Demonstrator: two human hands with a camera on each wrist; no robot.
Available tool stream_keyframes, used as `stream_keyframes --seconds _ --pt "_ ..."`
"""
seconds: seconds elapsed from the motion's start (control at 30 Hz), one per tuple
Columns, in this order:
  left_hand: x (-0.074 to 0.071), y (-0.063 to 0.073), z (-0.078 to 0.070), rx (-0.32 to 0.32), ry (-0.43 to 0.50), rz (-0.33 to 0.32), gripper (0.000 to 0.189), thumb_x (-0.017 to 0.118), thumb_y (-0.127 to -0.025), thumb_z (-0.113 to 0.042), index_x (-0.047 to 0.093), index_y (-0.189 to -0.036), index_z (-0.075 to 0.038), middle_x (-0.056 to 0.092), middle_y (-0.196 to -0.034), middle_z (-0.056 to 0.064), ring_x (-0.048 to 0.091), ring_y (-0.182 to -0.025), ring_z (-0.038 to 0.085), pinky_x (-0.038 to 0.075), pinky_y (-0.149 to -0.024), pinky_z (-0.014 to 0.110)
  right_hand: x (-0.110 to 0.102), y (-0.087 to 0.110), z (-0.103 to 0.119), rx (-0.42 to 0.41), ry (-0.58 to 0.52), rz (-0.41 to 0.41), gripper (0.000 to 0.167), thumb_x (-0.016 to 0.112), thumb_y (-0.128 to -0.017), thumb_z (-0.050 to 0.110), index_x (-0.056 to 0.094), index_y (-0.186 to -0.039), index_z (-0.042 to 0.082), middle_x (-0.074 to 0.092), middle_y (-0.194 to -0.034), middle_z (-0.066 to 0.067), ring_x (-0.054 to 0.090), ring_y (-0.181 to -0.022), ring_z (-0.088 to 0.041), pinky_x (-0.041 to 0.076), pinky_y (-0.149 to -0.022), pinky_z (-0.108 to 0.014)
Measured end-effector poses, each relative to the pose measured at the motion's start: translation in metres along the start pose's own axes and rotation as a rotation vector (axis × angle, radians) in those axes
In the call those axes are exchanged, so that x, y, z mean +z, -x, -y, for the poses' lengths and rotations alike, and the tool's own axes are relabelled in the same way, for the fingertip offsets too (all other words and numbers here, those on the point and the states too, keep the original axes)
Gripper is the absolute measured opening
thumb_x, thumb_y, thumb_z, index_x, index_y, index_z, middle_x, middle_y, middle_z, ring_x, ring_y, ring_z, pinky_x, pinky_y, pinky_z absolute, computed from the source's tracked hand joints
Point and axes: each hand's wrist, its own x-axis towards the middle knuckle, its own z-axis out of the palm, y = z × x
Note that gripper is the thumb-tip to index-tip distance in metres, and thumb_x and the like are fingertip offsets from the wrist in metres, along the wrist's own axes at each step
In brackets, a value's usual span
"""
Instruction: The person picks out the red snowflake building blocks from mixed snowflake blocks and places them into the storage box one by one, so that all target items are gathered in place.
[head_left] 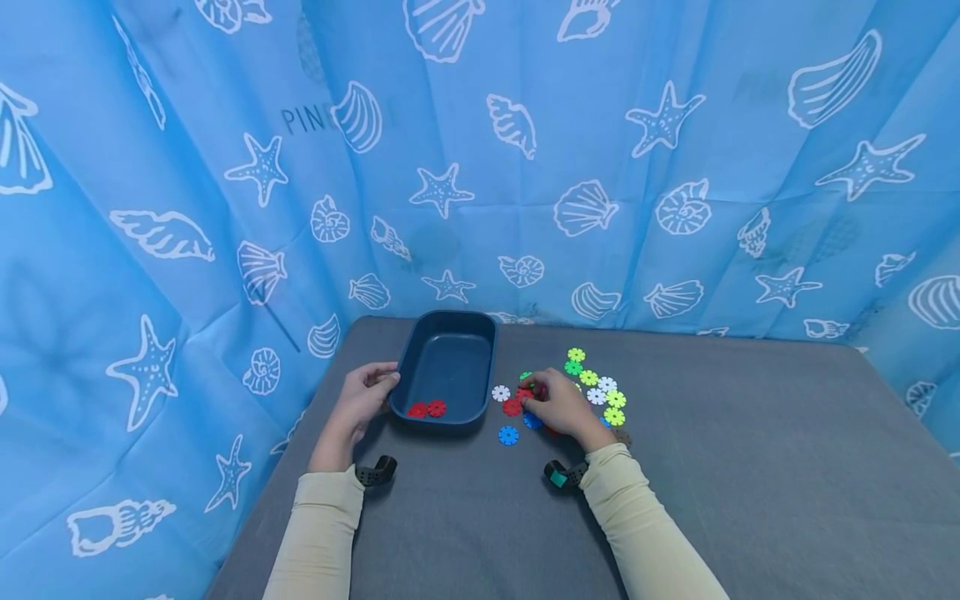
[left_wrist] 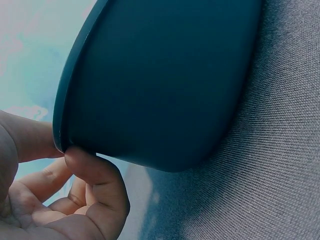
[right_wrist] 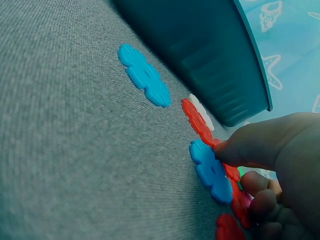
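My left hand [head_left: 360,402] pinches the rim of a dark blue rectangular bin [head_left: 451,367] at its left side, thumb and finger on the lip in the left wrist view. Inside the bin's near end lie two red notched plastic discs [head_left: 436,408]. Over the scattered pieces to the right, my right hand [head_left: 562,406] pinches a red notched disc [right_wrist: 231,172] between thumb and curled fingers, which partly hide it. Just under the thumb is a blue disc [right_wrist: 211,172]. Another red disc [head_left: 512,407] and a white one [head_left: 501,393] lie between that hand and the bin.
More notched discs spread beyond my right hand: yellow [head_left: 615,398], white [head_left: 596,396] and green [head_left: 573,367]. A lone blue disc [head_left: 508,435] lies nearer me. Grey cloth [head_left: 750,467] covers the table, and a blue shell-print curtain [head_left: 480,167] hangs behind it.
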Motion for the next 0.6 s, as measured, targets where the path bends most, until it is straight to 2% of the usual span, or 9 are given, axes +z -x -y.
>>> stream_keyframes --seconds 0.27,0.6 --pt "0.0001 0.001 -0.0006 -0.006 -0.001 0.002 0.04 0.059 -0.11 -0.029 0.06 -0.147 -0.011 0.061 -0.139 0.018 0.061 -0.119 0.03 0.056 -0.09 0.033 -0.0011 0.0006 0.0024 0.02 -0.027 -0.004 0.02 0.075 -0.097 0.016 0.073 -0.115 0.01 0.061 -0.112 -0.012 0.057 -0.095 -0.024 0.049 -0.081 -0.04" --pt "0.0 0.0023 -0.0011 0.007 -0.003 0.003 0.041 0.059 -0.111 -0.029 0.06 -0.147 -0.011 0.061 -0.139 0.018 0.061 -0.116 0.029 0.055 -0.088 0.033 -0.0018 -0.0001 0.0006 -0.01 -0.058 0.002 0.021 0.075 -0.096 0.014 0.071 -0.115 0.008 0.065 -0.108 -0.011 0.057 -0.094 -0.023 0.049 -0.081 -0.037"
